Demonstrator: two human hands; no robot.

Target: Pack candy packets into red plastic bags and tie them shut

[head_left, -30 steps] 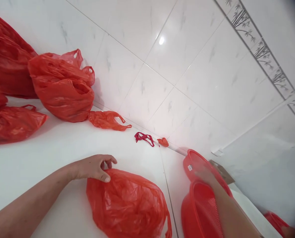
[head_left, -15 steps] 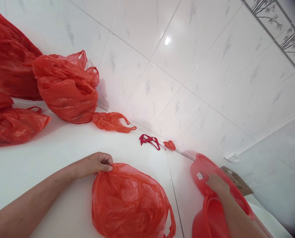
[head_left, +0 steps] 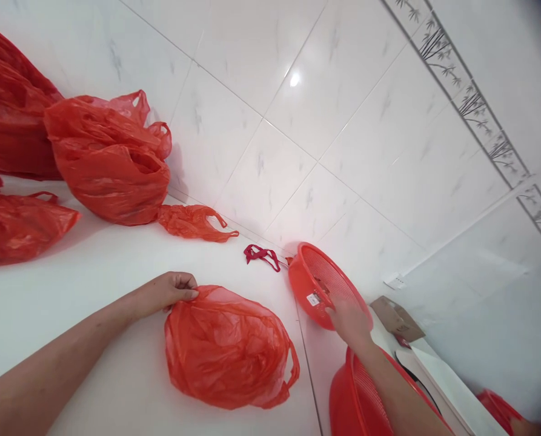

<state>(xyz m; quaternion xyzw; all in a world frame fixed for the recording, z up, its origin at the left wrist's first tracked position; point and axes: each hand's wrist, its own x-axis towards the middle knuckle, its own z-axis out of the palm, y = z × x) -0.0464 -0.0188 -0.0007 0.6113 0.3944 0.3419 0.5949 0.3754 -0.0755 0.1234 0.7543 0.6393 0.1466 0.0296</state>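
Observation:
My left hand pinches the edge of a red plastic bag that lies puffed out on the white surface. At the right, my right hand is closed on the near rim of a red perforated plastic basket. This basket is tilted, with a small white label on its side and its far edge close to the wall. Below it stands a second red basket, partly covered by my right forearm. A dark red strap lies between the bag and the wall.
Several filled red bags stand at the left, with a flat red bag beside them. A tiled wall runs behind. A cardboard box, a white socket and another red object are at the right.
My right hand has moved the upper basket left and up toward the strap, away from the lower basket. My left hand still holds the bag. The view has shifted slightly right.

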